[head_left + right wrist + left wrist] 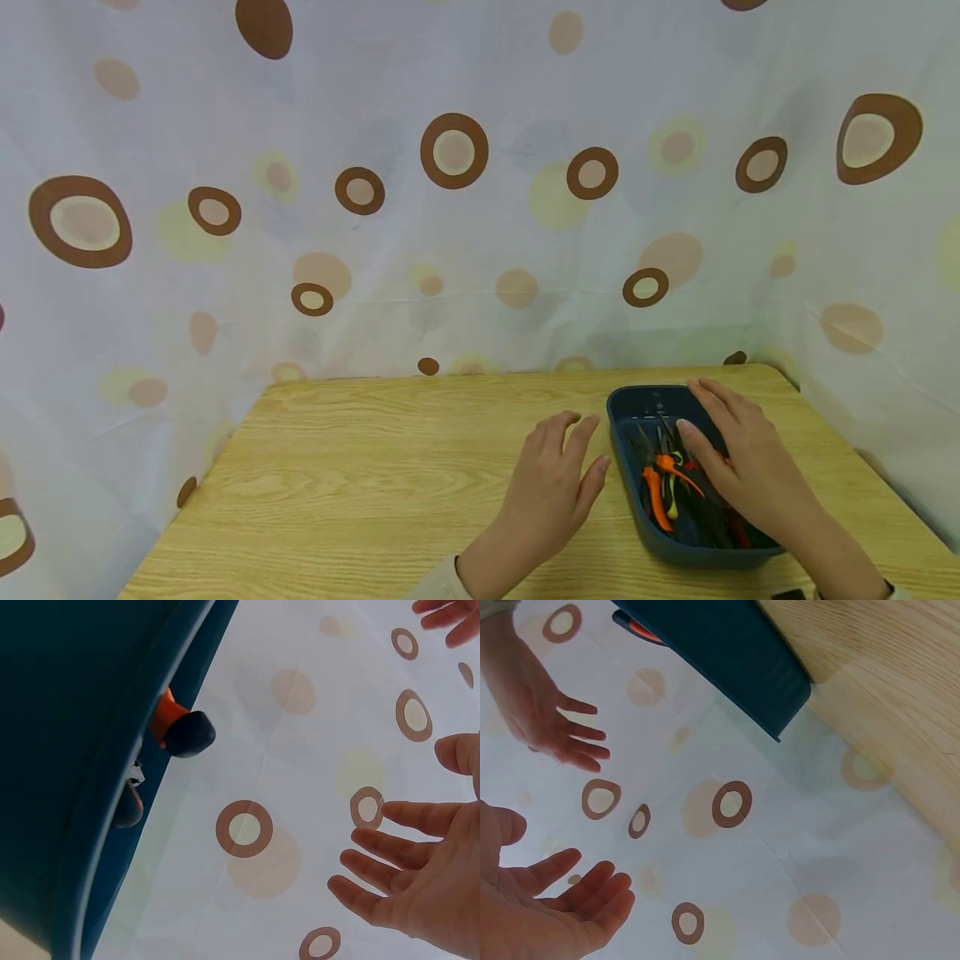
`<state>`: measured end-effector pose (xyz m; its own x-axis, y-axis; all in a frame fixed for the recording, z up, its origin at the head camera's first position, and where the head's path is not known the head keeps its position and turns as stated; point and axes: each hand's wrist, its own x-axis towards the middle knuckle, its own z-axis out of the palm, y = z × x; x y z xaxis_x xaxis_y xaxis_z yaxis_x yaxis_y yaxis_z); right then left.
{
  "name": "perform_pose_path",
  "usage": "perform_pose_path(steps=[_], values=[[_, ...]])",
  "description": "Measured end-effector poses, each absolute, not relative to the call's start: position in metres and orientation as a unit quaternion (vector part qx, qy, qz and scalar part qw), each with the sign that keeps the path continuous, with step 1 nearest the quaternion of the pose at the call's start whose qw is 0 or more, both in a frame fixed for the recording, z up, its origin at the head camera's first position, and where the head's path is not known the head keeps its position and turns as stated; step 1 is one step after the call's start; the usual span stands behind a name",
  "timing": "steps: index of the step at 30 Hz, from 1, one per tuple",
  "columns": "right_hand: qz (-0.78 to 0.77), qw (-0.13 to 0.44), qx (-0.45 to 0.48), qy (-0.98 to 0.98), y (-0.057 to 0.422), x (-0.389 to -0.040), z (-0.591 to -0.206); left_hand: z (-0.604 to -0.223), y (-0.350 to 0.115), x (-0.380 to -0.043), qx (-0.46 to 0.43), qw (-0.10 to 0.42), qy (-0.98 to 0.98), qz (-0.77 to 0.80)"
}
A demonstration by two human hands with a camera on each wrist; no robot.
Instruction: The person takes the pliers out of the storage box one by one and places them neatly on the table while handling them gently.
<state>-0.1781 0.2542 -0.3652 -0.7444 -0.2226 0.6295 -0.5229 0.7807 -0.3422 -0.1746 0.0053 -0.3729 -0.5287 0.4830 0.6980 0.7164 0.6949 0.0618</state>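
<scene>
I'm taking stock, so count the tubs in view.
1: the blue tub on the right side of the table, with tools inside. No other tub shows in any view.

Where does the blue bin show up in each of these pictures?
Head: the blue bin sits lower right on the table, partly hidden by the right hand.
Left wrist: top middle, cut off by the upper edge.
Right wrist: along the left side, partly out of frame.
Shared landmark: the spotted curtain, visible in all three.
</scene>
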Motion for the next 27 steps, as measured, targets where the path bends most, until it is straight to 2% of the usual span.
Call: perform_pose_path(steps=[27], values=[[0.318,0.110,0.121,-0.934,0.304,-0.194,-0.374,-0.375,0.006,-0.171,-0.353,0.327,-0.854,-0.198]])
